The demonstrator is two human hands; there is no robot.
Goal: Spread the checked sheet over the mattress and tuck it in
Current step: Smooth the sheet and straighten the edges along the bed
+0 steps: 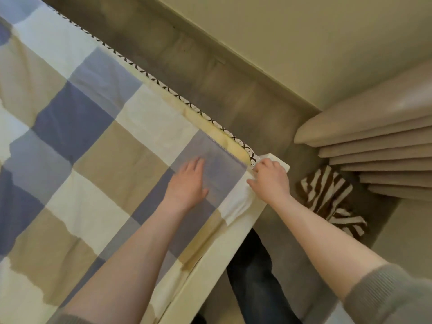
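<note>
Two hands on checked sheet [93,136]: left hand [189,181] flat, right hand [271,178] in curled grip on its corner by bed frame [230,244]

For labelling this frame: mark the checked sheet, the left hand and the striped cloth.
checked sheet [74,118]: head view, on a dark blue square.
left hand [189,181]: head view, on the back of the hand.
striped cloth [327,194]: head view, on its striped top.
</note>
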